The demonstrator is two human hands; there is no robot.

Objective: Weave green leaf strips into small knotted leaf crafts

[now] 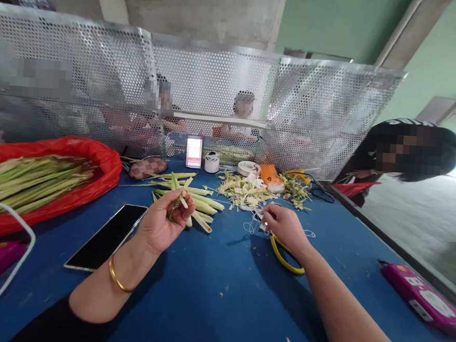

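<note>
My left hand (166, 219), with a gold bangle at the wrist, is raised above the blue table. Its fingers close on a small piece of folded green leaf strips (181, 200). Behind it lies a bunch of pale green leaf stalks (206, 205). Low over the table, my right hand (284, 226) has its fingers pinched together at a loose tangle of white string (250, 227); the fingertips are partly hidden. A yellow handle loop (288, 261), apparently of scissors, lies under and beside that hand.
A red bag (112, 157) of long leaves stands left, near a phone (106, 238). Leaf scraps (246, 190), a white tape roll (249, 168) and an orange packet (270, 176) lie behind. A perforated metal screen (215, 76) closes the back. A person (393, 146) bends at the right.
</note>
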